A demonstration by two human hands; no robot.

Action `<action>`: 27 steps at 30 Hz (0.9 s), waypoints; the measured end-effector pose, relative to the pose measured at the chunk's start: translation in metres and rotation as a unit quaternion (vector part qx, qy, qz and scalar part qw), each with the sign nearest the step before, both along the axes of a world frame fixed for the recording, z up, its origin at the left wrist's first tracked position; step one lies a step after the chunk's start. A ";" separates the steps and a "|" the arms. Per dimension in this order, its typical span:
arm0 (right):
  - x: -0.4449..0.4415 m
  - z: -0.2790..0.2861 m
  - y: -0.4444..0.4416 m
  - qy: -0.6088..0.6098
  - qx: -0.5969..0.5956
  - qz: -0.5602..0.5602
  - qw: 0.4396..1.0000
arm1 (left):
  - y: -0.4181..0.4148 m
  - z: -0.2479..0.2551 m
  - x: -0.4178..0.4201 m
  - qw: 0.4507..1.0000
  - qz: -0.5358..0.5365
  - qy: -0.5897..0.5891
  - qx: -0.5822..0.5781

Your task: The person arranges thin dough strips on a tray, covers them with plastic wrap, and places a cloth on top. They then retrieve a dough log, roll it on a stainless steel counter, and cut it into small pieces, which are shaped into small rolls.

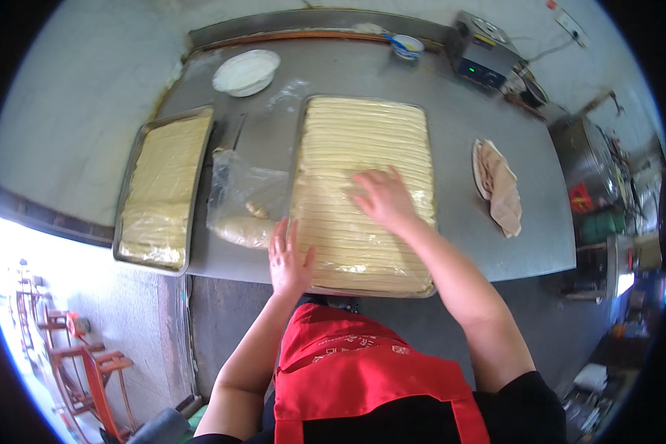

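Note:
Rows of pale dough strips (361, 133) fill a large metal tray (432, 166) in front of me, with clear plastic film over them. My right hand (387, 197) lies spread over the middle of the film, fingers apart and holding nothing. At the tray's left rim is my left hand (289, 263), its fingers pointing away from me and its thumb out over the tray's near left part. Beside its fingertips, a clear plastic bag (250, 180) wraps a smooth lump of dough (244, 230) on the steel table (455, 122), with a small dough piece (256, 210) above it.
A second film-covered tray (164, 183) stands at the table's left edge. Further back are a flour-dusted white bowl (247, 72), a small bowl (408, 47) with a blue utensil, and a metal appliance (484, 50) showing a green light. A brown cloth (498, 186) lies at right.

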State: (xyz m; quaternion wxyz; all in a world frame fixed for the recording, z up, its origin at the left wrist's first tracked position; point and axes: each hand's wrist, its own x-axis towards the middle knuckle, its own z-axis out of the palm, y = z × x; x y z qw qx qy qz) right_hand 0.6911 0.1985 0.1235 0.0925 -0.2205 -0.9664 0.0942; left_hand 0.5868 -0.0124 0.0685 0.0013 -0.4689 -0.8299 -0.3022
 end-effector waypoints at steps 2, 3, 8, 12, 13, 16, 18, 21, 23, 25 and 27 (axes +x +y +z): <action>-0.056 -0.022 -0.026 0.060 0.024 0.074 0.995 | -0.020 -0.005 -0.014 0.999 0.028 -0.034 -0.019; -0.073 -0.025 -0.035 0.044 0.006 0.094 0.995 | -0.028 -0.010 -0.016 0.997 0.018 -0.064 -0.033; -0.104 -0.057 -0.041 -0.017 0.008 0.181 0.983 | -0.054 -0.016 -0.013 0.997 -0.076 0.001 0.003; -0.102 -0.056 -0.043 -0.033 0.033 0.190 0.981 | -0.064 -0.011 -0.020 0.991 -0.131 0.007 0.019; -0.104 -0.052 -0.044 -0.052 0.036 0.189 0.980 | -0.067 -0.011 -0.023 0.989 -0.149 0.008 0.021; -0.104 -0.045 -0.048 -0.045 0.069 0.190 0.978 | -0.082 -0.001 -0.029 0.996 -0.085 0.015 0.026; -0.092 -0.035 -0.060 -0.041 0.030 0.208 0.977 | -0.095 -0.006 -0.027 0.998 0.012 -0.045 0.035; -0.072 -0.035 -0.081 -0.022 -0.036 0.282 0.959 | -0.103 -0.018 -0.019 0.986 0.043 -0.161 -0.003; -0.063 -0.039 -0.092 -0.001 -0.059 0.330 0.942 | -0.096 -0.025 -0.012 0.996 0.014 -0.082 0.023; -0.057 -0.045 -0.099 0.023 -0.058 0.361 0.930 | -0.089 -0.014 -0.011 0.998 -0.021 -0.054 0.028; -0.055 -0.050 -0.103 0.048 -0.069 0.355 0.931 | -0.088 -0.011 -0.015 0.995 -0.084 -0.005 0.044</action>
